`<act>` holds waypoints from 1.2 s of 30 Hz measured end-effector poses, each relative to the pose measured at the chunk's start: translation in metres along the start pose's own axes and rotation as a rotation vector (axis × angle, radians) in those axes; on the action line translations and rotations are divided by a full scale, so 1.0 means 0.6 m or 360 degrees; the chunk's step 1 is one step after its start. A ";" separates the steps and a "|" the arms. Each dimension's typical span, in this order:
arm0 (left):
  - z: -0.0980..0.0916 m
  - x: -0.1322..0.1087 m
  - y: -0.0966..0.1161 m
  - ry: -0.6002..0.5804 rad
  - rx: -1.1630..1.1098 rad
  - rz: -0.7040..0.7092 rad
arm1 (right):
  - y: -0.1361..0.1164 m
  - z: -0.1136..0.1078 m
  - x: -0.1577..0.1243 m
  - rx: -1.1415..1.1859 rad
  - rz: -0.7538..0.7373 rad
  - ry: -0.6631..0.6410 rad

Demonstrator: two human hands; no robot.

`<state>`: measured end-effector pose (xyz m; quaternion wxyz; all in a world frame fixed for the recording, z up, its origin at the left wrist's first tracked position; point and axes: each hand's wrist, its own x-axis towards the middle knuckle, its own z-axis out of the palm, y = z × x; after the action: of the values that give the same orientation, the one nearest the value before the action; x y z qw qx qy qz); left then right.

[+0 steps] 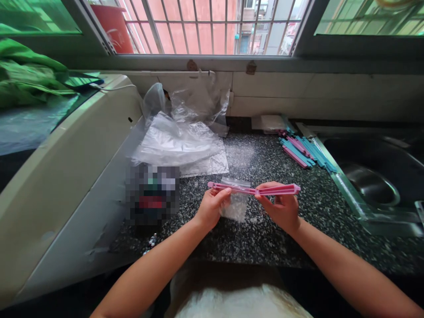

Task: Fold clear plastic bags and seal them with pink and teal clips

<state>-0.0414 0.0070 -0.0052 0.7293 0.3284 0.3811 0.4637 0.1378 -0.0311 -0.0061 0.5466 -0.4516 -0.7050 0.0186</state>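
Observation:
A pink bag sealing clip [278, 190] stretches sideways above the counter, swung out nearly straight at its middle hinge. My left hand [209, 209] pinches its thinner left half, thumb on top. Behind that half hangs a small clear plastic bag [237, 208], its top edge standing up past the clip, close by my left fingers. My right hand [281, 212] grips the wider, channelled half from below, near the hinge. Fingers on the far side of the clip are partly hidden.
Several pink and blue sealing clips [300, 152] lie beside the steel sink [359, 207] at right. Clear plastic bags [182, 143] are heaped at the back left of the speckled counter [265, 240]. A blurred-out object [152, 194] stands left, near a white appliance [86, 185].

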 end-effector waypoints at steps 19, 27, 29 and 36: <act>-0.015 -0.012 -0.012 -0.0026 0.0281 0.0256 | -0.012 -0.009 0.009 -0.0060 -0.0242 -0.0087; -0.009 -0.016 -0.007 -0.0017 0.0384 0.0342 | -0.012 -0.008 0.007 -0.0098 -0.0287 -0.0140; -0.007 -0.018 -0.004 0.0016 0.0448 0.0360 | -0.013 -0.007 0.008 -0.0113 -0.0270 -0.0150; 0.001 -0.021 0.010 -0.0010 0.0474 0.0395 | -0.011 -0.005 0.008 -0.0114 -0.0283 -0.0134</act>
<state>-0.0470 -0.0028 0.0036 0.6111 0.4787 0.3998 0.4875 0.1359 -0.0331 0.0024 0.4996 -0.4052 -0.7648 -0.0364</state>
